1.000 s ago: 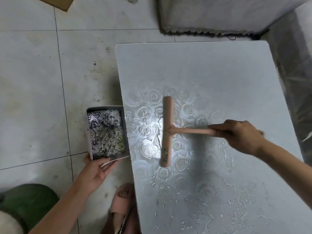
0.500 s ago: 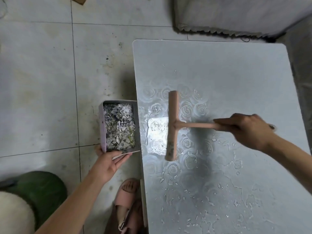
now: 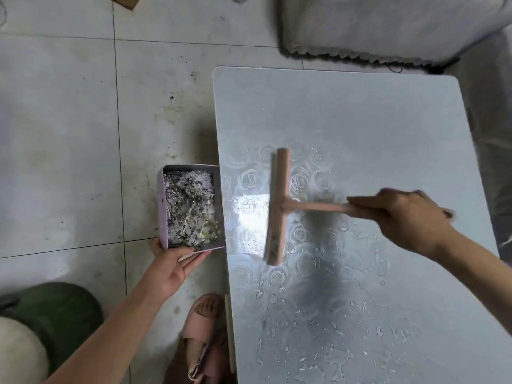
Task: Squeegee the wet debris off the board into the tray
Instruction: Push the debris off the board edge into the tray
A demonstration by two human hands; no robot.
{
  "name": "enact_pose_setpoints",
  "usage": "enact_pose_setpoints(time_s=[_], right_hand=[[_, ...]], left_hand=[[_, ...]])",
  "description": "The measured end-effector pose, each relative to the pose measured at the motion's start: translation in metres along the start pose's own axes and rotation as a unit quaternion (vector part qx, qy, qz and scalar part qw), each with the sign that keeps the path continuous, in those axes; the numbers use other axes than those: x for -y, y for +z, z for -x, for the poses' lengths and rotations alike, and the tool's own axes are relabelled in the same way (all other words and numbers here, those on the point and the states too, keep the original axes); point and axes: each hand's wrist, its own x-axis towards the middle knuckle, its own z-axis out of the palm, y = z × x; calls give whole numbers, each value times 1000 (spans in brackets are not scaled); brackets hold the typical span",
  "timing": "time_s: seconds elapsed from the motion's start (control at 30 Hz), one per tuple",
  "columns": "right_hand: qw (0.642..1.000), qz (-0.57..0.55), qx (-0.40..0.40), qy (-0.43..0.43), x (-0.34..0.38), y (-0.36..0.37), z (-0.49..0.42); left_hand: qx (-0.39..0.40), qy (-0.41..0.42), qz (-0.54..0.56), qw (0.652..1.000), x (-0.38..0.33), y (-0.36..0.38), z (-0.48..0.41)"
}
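1. Gripping the squeegee (image 3: 277, 206) by the end of its handle, our right hand (image 3: 410, 217) has its fingers curled round it above the right half of the board (image 3: 346, 112).
2. Our left hand (image 3: 171, 264) holds the tray (image 3: 162, 206) by its near end just off the board's left edge, thumb at the corner and fingers stretched beneath.
3. We have the tray's right wall against that left edge, about midway along; wet grey scraps fill it.
4. Between the blade and the board's left edge we see a short wet strip with speckled debris (image 3: 249, 245). The board's far half lies bare, and its near part is beaded with water.
5. The blade's long axis runs parallel to the board's left edge, and the handle points square to it toward the right edge.
6. A pink sandal (image 3: 205, 322) sits beside the board's near-left corner.
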Motion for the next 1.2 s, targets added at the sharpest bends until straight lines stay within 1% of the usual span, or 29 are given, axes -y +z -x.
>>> enact_pose_setpoints(time_s=[0.07, 0.1, 0.17, 0.27, 0.33, 0.4, 0.5, 0.57, 0.63, 0.73, 0.87, 0.93, 1.0, 1.07, 1.1, 1.2], right_hand=[[999, -8, 32, 18, 3, 12, 6], [999, -25, 36, 18, 10, 20, 6], [998, -59, 24, 4, 33, 36, -2], [996, -88, -17, -26, 67, 50, -15], [994, -107, -30, -25, 62, 49, -9], [991, -128, -21, 10, 33, 45, 13], [987, -100, 21, 123, -36, 37, 70], [978, -78, 43, 190, -71, 31, 113], [973, -68, 50, 217, -88, 35, 138], [982, -62, 32, 173, -73, 55, 135], [991, -114, 0, 71, -8, 83, 70], [993, -116, -15, 20, 25, 90, 40], [993, -106, -46, -9, 40, 86, 27], [992, -113, -57, -6, 27, 71, 33], [992, -114, -54, 13, 13, 64, 42], [996, -47, -21, 75, -30, 46, 69]], left_hand=[[-5, 4, 4, 1000, 0, 0, 0], [-7, 8, 4, 1000, 1, 1, 0], [-7, 17, 3, 1000, 1, 1, 1], [-11, 20, -17, 1000, 2, 1, 1], [-15, 18, -21, 1000, 2, 0, 2], [-13, 13, -14, 1000, 1, 0, 4], [-13, 0, -14, 1000, 3, 0, 9], [-12, -7, -11, 1000, 3, 1, 13], [-12, -10, -5, 1000, 3, 2, 15], [-19, -10, -9, 1000, 3, 3, 15], [-14, -16, -9, 1000, 5, 2, 14], [-11, -21, -10, 1000, 5, 2, 14], [-6, -18, -10, 1000, 4, 2, 15], [-4, -14, -10, 1000, 3, 2, 16], [0, -9, -14, 1000, 4, 2, 16], [-3, -10, -16, 1000, 4, 2, 15]])
